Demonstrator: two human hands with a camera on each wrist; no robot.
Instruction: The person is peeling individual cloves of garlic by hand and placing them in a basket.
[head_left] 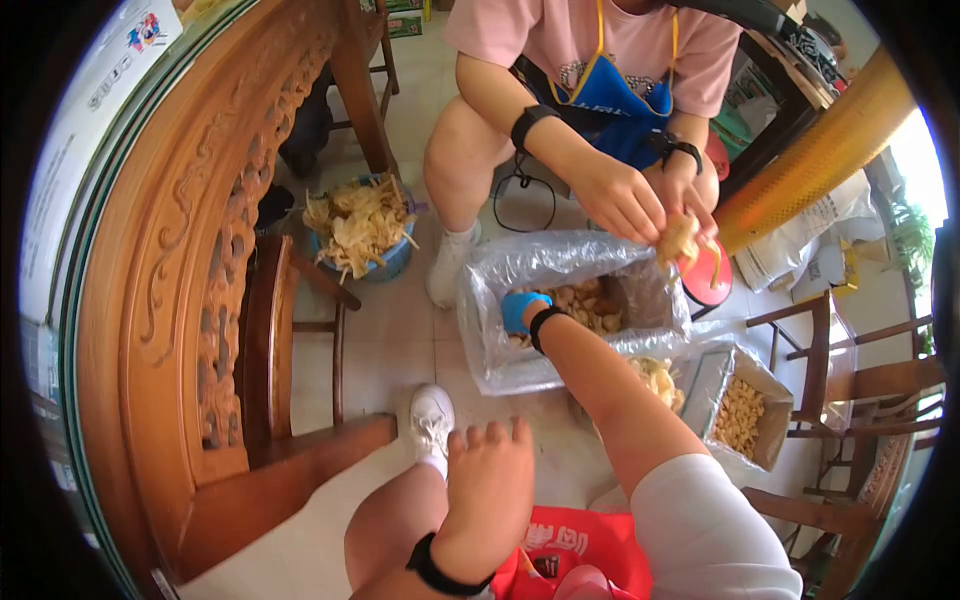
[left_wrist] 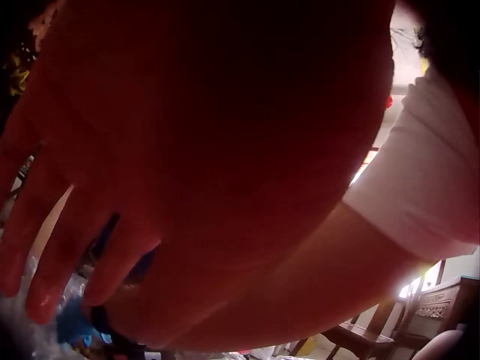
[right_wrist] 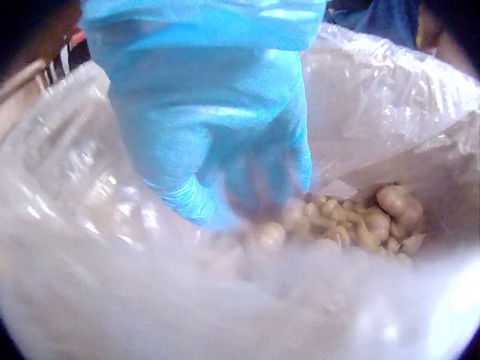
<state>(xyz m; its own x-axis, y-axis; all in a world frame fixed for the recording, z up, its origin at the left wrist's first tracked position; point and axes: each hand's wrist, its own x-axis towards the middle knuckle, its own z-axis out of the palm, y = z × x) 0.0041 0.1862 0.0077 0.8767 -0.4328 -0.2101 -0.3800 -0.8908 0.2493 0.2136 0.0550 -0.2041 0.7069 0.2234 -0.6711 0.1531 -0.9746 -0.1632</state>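
From the head camera, a person's right hand (head_left: 522, 312), in a blue glove, reaches down into a plastic-lined box (head_left: 500, 350) of garlic bulbs (head_left: 590, 303) set on the tiled floor between two seated people. The left hand (head_left: 487, 490) rests flat on the person's own left knee, fingers straight and spread, holding nothing. Opposite, a second person in a blue apron (head_left: 610, 105) works a bulb over the box's far edge. A carved wooden table (head_left: 190, 250) walls off the left side; a bucket of peelings (head_left: 360, 228) stands by its leg, and a smaller carton of cloves (head_left: 742, 412) sits just right of the box, with chair frames crowding the right edge.

The left wrist camera shows the left hand's fingers (left_wrist: 45, 247) extended against the knee, close and blurred.

The right wrist camera finds the gloved fingers (right_wrist: 225, 157) curled down among the bulbs (right_wrist: 352, 217) in the box's bottom corner, plastic liner (right_wrist: 390, 97) rising close on every side; whether they have one gripped cannot be told.
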